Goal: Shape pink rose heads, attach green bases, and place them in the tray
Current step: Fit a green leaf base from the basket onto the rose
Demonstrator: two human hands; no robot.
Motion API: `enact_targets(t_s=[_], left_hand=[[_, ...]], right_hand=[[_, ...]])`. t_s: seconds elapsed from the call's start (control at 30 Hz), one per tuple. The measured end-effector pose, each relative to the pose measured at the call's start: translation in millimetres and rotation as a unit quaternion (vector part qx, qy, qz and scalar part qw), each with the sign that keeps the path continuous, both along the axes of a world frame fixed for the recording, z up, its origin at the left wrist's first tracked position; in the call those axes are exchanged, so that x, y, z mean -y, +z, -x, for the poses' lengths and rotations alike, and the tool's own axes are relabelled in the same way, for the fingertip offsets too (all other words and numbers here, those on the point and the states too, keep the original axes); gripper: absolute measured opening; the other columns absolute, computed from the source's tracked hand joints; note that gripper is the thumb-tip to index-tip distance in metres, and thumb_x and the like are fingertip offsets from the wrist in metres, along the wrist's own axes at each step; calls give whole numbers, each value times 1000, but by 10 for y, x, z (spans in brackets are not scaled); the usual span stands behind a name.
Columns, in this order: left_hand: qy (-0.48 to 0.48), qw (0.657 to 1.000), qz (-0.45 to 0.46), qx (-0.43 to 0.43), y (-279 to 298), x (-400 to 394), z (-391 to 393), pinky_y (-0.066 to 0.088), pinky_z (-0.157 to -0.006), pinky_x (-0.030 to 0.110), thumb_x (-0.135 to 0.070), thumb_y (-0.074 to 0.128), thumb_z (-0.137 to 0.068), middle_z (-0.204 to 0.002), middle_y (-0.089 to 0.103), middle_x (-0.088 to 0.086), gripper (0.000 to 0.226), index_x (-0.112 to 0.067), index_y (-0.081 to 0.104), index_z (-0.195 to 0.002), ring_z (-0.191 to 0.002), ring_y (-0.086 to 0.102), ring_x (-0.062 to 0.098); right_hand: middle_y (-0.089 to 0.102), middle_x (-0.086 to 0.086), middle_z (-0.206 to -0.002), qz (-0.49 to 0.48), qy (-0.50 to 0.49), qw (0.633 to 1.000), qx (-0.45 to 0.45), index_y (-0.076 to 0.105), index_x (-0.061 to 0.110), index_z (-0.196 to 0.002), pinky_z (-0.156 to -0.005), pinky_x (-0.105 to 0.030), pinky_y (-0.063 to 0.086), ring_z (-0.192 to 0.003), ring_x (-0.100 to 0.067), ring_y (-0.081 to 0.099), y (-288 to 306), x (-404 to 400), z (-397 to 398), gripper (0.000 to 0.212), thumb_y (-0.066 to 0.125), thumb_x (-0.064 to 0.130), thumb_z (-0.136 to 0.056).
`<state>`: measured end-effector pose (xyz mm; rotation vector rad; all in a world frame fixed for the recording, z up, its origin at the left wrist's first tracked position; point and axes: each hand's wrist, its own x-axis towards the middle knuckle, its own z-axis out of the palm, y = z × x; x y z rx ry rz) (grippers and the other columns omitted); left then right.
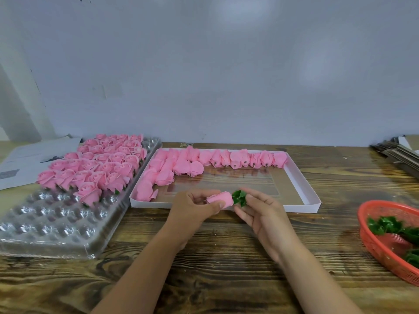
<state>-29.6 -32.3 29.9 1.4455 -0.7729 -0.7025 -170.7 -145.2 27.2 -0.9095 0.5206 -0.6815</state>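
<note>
Papers (34,159): printed sheets lying flat at the far left edge of the wooden table (226,257), partly under the clear tray.
Clear plastic tray (52,225): dimpled blister tray along the table's left side, running from the near left toward the wall; its near cups hold nothing.
Finished roses (99,164): pink heads with green bases, packed in rows across the far part of the clear plastic tray, one standing alone nearest the empty cups.
White box lid (301,184): shallow cardboard tray at the middle of the table, just beside the clear plastic tray's right edge.
Unshaped rose heads (204,158): pink buds lying on their sides in a row along the far wall of the white box lid, with more heaped in its left end.
Left hand (195,209): raised over the near rim of the white box lid, fingers and thumb curled round the pink rose head.
Pink rose head (221,199): held sideways between both hands, its base end pointing right.
Green base (239,197): leafy calyx touching the base end of the pink rose head.
Right hand (260,211): thumb and fingertips pinching the green base against the flower.
Red basket (374,243): mesh oval basket at the right edge of the table, cut off by the frame.
Loose green bases (385,225): scattered inside the red basket.
Cardboard stack (399,152): flat grey sheets at the far right corner.
</note>
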Motion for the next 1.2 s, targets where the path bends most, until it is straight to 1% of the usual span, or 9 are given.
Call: enact_targets(t_s=[0.27, 0.4, 0.53, 0.7, 0.83, 0.93, 1.0, 1.1, 1.2], left_hand=[[-6, 1000, 9, -1, -3, 8, 12, 57, -73, 17, -11, 82, -82, -95, 80, -4, 21, -25, 80, -98, -92, 74, 10], [-13, 1000, 15, 2, -11, 5, 8, 55, -72, 16, -11, 82, -82, -96, 80, -3, 21, -25, 81, -98, -91, 74, 10], [-23, 1000, 19, -7, -10, 3, -1, 56, -75, 18, -11, 82, -82, -97, 80, -1, 20, -28, 83, -94, -92, 75, 12], [-31, 999, 21, -32, 1, 2, 5, 56, -75, 18, -11, 82, -82, -97, 80, 2, 21, -27, 82, -96, -92, 75, 13], [-32, 997, 27, -66, 20, -6, -2, 56, -74, 16, -10, 81, -83, -98, 80, 4, 18, -22, 83, -97, -92, 75, 12], [-39, 996, 30, -69, 31, -10, 14, 56, -74, 16, -10, 81, -84, -99, 79, 4, 19, -23, 82, -97, -93, 75, 12], [-41, 996, 34, -77, 35, -9, 17, 56, -75, 18, -10, 81, -84, -100, 79, 5, 18, -22, 82, -98, -94, 75, 13], [-39, 995, 34, -80, 42, -11, 16, 56, -75, 17, -9, 80, -83, -100, 79, 5, 18, -22, 82, -97, -93, 75, 12], [-31, 996, 27, -79, 41, -12, 11, 57, -75, 18, -10, 81, -83, -100, 79, 3, 19, -22, 82, -97, -94, 75, 13]], right_hand=[[74, -18, -107, 1, -55, 998, -19, 70, 2, -111, -79, -25, 60, -101, -24, 72, -20, 19, -2, 19, 55, 2, -98], [75, -16, -102, -6, -11, 1000, -13, 65, 3, -112, -71, -26, 60, -90, -22, 73, -7, 15, 12, 18, 58, 5, -96], [72, -9, -96, 9, 32, 999, -31, 60, 12, -106, -68, -25, 55, -84, -16, 68, 27, 50, 50, 13, 61, 10, -93], [72, -4, -89, 17, 17, 1000, -20, 62, 12, -112, -65, -23, 53, -74, -10, 65, 33, 71, 55, 18, 58, 10, -95], [71, -6, -94, 13, 4, 1000, -17, 66, 12, -113, -64, -22, 56, -79, -14, 64, 21, 74, 61, 20, 60, 9, -95], [74, -6, -100, 34, 19, 999, -30, 70, 15, -112, -68, -23, 56, -87, -15, 68, 2, 49, 57, 21, 63, 9, -93], [76, -6, -105, 53, 23, 998, -38, 70, 16, -113, -70, -22, 57, -91, -15, 71, 4, 21, 51, 26, 69, 11, -88], [77, -6, -103, 79, 8, 996, -28, 69, 15, -112, -69, -19, 56, -90, -12, 73, 11, -14, 42, 36, 74, 16, -76], [77, -2, -99, 109, -32, 993, -41, 70, 17, -111, -69, -18, 55, -89, -9, 72, -6, -8, 40, 27, 71, 10, -86]])
